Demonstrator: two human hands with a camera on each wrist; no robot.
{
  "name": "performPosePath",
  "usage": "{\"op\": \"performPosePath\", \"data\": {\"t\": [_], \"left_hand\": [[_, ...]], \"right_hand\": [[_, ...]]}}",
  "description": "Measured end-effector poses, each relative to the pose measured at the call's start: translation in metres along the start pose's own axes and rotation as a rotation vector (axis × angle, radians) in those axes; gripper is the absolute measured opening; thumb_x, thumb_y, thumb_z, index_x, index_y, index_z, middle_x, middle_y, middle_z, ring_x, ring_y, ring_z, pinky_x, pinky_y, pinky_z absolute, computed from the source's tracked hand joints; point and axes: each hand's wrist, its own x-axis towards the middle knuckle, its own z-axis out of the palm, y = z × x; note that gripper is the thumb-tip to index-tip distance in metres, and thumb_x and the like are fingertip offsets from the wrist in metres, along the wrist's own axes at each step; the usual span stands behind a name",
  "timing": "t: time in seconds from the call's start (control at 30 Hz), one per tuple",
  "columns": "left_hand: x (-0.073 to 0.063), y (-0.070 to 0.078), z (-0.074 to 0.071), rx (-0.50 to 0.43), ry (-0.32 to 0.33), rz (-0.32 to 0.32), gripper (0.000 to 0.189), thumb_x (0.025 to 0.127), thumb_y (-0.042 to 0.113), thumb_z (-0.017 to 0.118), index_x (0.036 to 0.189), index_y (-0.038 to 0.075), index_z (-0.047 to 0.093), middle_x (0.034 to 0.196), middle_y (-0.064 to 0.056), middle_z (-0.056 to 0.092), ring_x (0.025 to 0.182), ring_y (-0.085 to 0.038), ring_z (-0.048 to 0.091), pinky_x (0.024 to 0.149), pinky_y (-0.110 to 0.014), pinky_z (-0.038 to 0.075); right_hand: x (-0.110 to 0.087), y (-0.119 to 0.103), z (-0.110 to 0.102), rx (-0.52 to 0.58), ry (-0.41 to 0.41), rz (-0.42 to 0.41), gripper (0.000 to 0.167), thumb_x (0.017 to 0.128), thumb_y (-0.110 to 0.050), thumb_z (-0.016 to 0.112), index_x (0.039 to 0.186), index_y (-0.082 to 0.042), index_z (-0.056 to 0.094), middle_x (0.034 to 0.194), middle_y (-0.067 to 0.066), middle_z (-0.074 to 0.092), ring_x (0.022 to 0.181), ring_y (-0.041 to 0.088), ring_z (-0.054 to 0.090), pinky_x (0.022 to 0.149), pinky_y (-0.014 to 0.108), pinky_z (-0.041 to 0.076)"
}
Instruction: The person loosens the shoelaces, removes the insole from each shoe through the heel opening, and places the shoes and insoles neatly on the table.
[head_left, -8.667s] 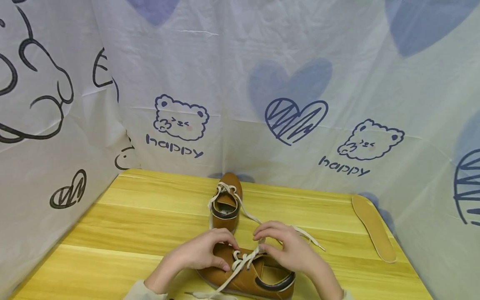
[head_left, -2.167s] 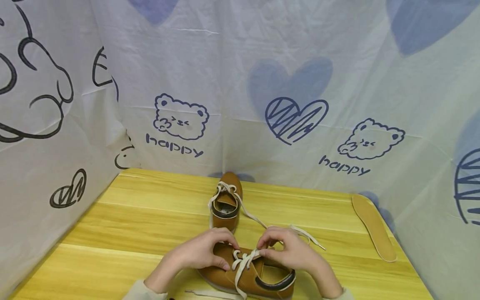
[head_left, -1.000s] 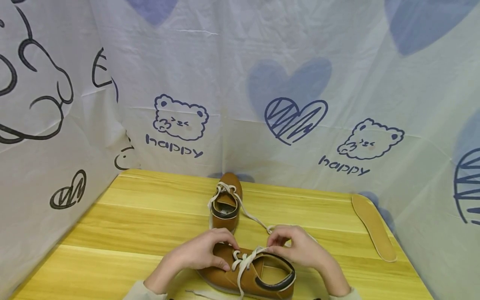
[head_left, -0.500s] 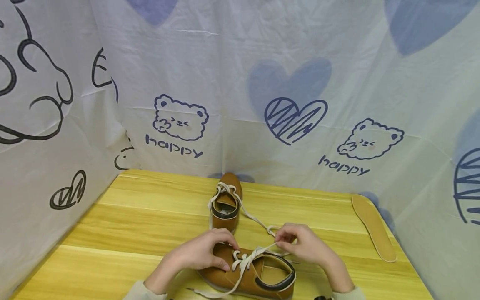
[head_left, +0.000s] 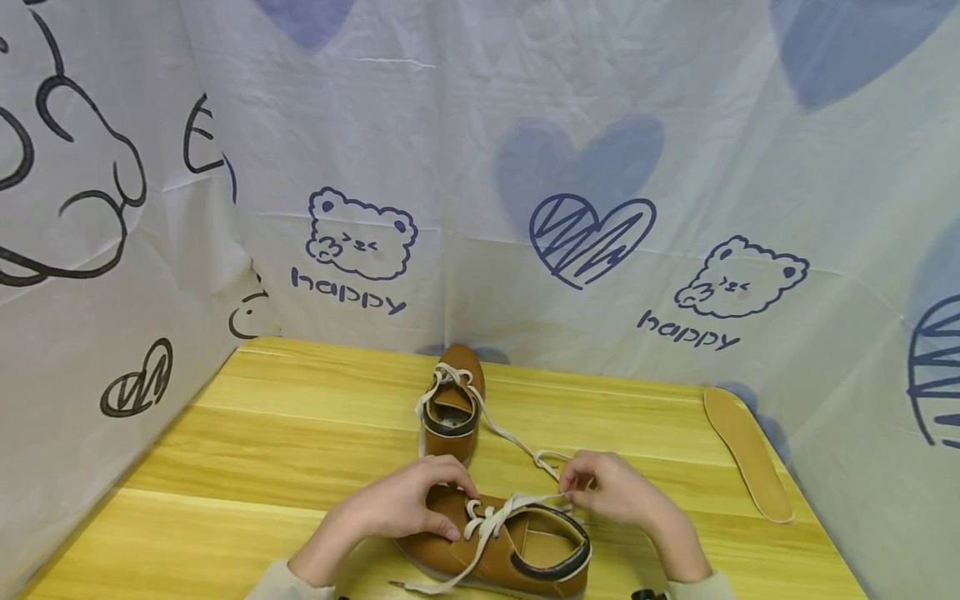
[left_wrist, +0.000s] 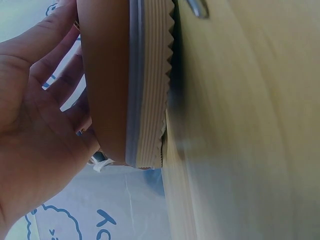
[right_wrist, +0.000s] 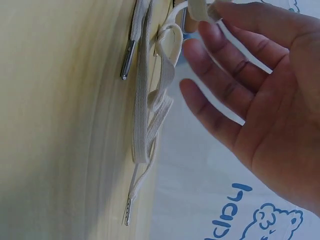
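Note:
A brown shoe (head_left: 502, 572) with white laces lies sideways at the table's near edge, toe to the left. My left hand (head_left: 408, 504) grips its front part, thumb on the near side and fingers over the far side; in the left wrist view the shoe's sole edge (left_wrist: 150, 80) faces the table. Right of the lacing, my right hand (head_left: 622, 493) pinches a shoelace (head_left: 542, 498) stretched over the shoe opening. In the right wrist view that lace (right_wrist: 198, 10) sits between thumb and fingertip. Another lace end (head_left: 431, 588) trails on the near side, its metal tip (left_wrist: 198, 8) showing.
A second brown shoe (head_left: 465, 367) stands behind, toe toward the printed cloth backdrop (head_left: 480, 292). Its loose lace (head_left: 517, 442) runs toward my right hand. A tan insole (head_left: 746, 458) lies at the right edge of the wood-grain table (head_left: 322, 417).
My right hand has moved from above the lacing to the right, drawing the pinched lace out over the opening. The near lace end has shifted slightly right. My left hand stays put.

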Motion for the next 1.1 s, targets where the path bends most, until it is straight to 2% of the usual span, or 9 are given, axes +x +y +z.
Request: {"op": "performPosePath", "data": {"t": [0.17,0.33,0.43,0.57,0.63,0.83,1.1], "left_hand": [[0.0,0.001,0.0,-0.001,-0.001,-0.001,0.038,0.083,0.028,0.089,0.117,0.026,0.071,0.117,0.016,0.064,0.115,-0.006,0.057,0.107,-0.034,0.047],[0.001,0.002,0.0,0.007,-0.006,-0.005,0.038,0.083,0.028,0.088,0.117,0.027,0.071,0.117,0.016,0.064,0.116,-0.007,0.057,0.107,-0.034,0.047],[0.001,0.002,0.0,0.003,-0.007,-0.004,0.038,0.083,0.028,0.088,0.117,0.027,0.071,0.117,0.016,0.064,0.116,-0.007,0.057,0.107,-0.034,0.047],[0.001,0.002,0.0,0.0,-0.004,-0.002,0.038,0.083,0.028,0.089,0.117,0.026,0.071,0.117,0.016,0.064,0.116,-0.007,0.057,0.107,-0.034,0.047],[0.001,0.001,0.0,-0.002,-0.002,0.002,0.038,0.083,0.027,0.089,0.117,0.026,0.072,0.117,0.016,0.064,0.115,-0.006,0.057,0.107,-0.033,0.047],[0.002,0.0,0.0,-0.011,0.003,0.015,0.038,0.083,0.027,0.089,0.117,0.025,0.071,0.117,0.014,0.065,0.114,-0.006,0.057,0.106,-0.033,0.047],[0.001,-0.001,0.0,-0.004,-0.001,0.008,0.038,0.083,0.029,0.089,0.116,0.026,0.071,0.117,0.015,0.064,0.115,-0.006,0.057,0.106,-0.033,0.047]], "right_hand": [[-0.001,0.002,0.001,-0.018,-0.004,-0.005,0.012,0.089,-0.002,0.075,0.091,-0.014,0.073,0.09,-0.003,0.066,0.082,0.008,0.061,0.071,0.025,0.055],[0.0,0.001,0.002,0.01,0.013,-0.025,0.01,0.092,-0.005,0.074,0.1,-0.012,0.074,0.096,0.001,0.069,0.086,0.009,0.063,0.077,0.027,0.057],[0.001,-0.003,0.002,0.046,0.049,-0.078,0.011,0.095,-0.008,0.073,0.105,-0.011,0.075,0.101,0.004,0.071,0.09,0.009,0.065,0.082,0.03,0.058],[0.003,-0.011,0.004,0.096,0.099,-0.156,0.013,0.096,-0.01,0.073,0.106,-0.018,0.075,0.103,0.006,0.072,0.091,0.008,0.066,0.086,0.032,0.059],[0.005,-0.016,0.006,0.117,0.113,-0.201,0.015,0.096,-0.01,0.074,0.106,-0.021,0.075,0.103,0.005,0.073,0.092,0.008,0.067,0.086,0.031,0.059],[0.01,-0.031,0.014,0.141,0.122,-0.348,0.012,0.097,-0.011,0.074,0.105,-0.02,0.075,0.101,0.001,0.072,0.091,0.009,0.067,0.081,0.034,0.061],[0.012,-0.046,0.021,0.088,0.104,-0.416,0.011,0.097,-0.013,0.075,0.103,-0.021,0.075,0.099,-0.003,0.073,0.09,0.008,0.067,0.08,0.034,0.06]]}}
